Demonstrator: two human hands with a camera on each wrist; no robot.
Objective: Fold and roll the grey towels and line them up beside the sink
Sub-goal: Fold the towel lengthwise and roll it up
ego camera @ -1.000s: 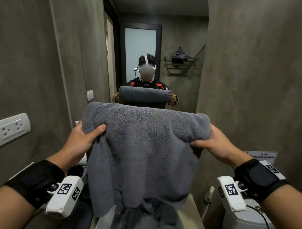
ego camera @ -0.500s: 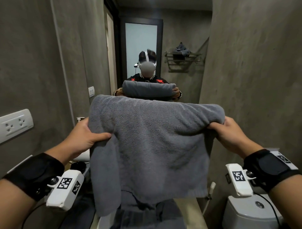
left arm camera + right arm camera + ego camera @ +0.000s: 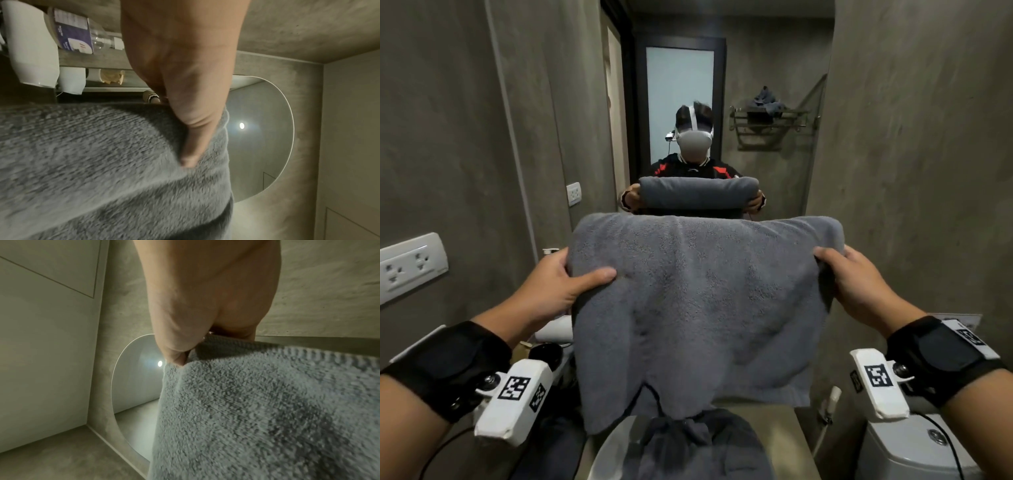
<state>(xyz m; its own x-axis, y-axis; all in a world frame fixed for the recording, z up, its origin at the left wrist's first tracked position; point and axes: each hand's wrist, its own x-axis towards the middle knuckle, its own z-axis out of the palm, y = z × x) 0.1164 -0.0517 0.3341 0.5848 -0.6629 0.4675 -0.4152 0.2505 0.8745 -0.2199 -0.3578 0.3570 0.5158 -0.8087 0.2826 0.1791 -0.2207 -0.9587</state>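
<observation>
The left hand (image 3: 551,291) and right hand (image 3: 856,284) each pinch an upper corner of the thick grey terry towel (image 3: 698,308), which hangs doubled in the air above the white basin (image 3: 613,445) holding more grey cloth. The uneven lower edges risk a crooked fold, and a slack pinch could drop the towel into the basin.

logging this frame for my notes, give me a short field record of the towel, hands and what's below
held item: grey towel, folded over, hanging in the air in front of the mirror
left hand: grips the towel's upper left corner, thumb over the front
right hand: grips the upper right corner
below: another grey towel bunched in the white sink
rolled towels beside sink: none visible
</observation>
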